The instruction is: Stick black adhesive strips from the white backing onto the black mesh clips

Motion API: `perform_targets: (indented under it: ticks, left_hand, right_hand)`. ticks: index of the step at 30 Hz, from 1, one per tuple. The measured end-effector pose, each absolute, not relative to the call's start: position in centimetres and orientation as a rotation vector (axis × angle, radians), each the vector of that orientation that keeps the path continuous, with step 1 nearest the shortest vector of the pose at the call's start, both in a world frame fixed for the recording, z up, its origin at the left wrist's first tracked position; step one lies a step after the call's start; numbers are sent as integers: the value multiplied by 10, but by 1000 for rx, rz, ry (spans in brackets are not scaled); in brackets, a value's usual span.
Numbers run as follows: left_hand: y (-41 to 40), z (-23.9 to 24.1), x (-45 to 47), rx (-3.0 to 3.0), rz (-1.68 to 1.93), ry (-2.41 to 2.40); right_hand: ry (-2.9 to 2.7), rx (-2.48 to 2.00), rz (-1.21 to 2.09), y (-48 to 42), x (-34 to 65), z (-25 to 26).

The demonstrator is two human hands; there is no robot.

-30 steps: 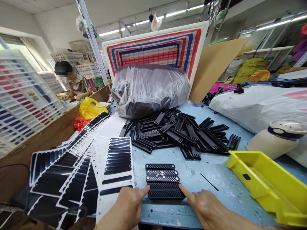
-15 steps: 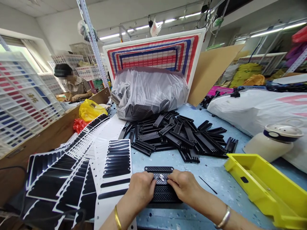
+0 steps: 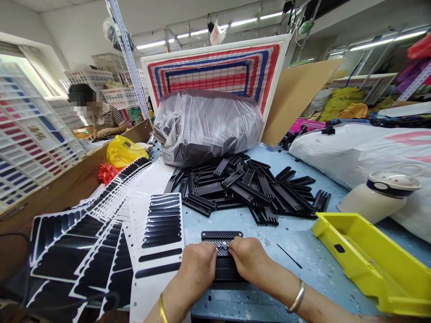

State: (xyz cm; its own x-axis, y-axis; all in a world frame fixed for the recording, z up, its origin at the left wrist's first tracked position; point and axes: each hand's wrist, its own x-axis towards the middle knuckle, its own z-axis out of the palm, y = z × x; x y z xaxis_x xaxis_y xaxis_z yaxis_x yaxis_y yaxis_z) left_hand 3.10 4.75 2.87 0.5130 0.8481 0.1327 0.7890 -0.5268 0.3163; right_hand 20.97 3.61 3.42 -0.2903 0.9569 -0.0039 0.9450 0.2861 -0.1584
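While a second ago only my two forefingers touched the ends of the nearest strip, with my hands apart, now my left hand (image 3: 198, 264) and right hand (image 3: 247, 259) sit close together, almost knuckle to knuckle, on the row of mesh strips (image 3: 222, 235). My fingers are curled down onto the middle strips; the knuckles hide the tips, so I cannot tell whether they pinch a strip or only press on it. Of the four strips that lay open to view then, only the farthest one shows whole now. A bangle (image 3: 162, 307) shows on my left wrist and a bracelet (image 3: 296, 297) on my right, where before neither was in view.

The strips lie on the blue table (image 3: 303, 242), on the near side of the heap of black plastic pieces (image 3: 249, 190), with bare table between them. Nearer than the heap and to its right lie a thin black pin (image 3: 288, 255) and a yellow tray (image 3: 370, 264). Left of the heap lies a sticker sheet (image 3: 163, 222) with black bars. Just behind the heap stands a grey plastic bag (image 3: 207, 125). Far left of the heap, a co-worker (image 3: 101, 119) sits.
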Motion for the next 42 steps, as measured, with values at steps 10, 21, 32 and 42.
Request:
perform_targets:
  ticks: [10,21,32,42]
  left_hand:
    - [6,-6,2,2601,720,1222]
    - [8,-10,6,2582,1188,1098]
    - [1,-11,-1,2772,1340,1030]
    - [1,-17,-2,3031,1278,984]
  right_hand:
    - [-2423,-1594,200,-12,245,37]
    - [-2302,-1424,-28,-29,258,3]
    - [-2379,-1271,-264,-63,259,7]
    - [-2510,-1296,-466,-67,255,26]
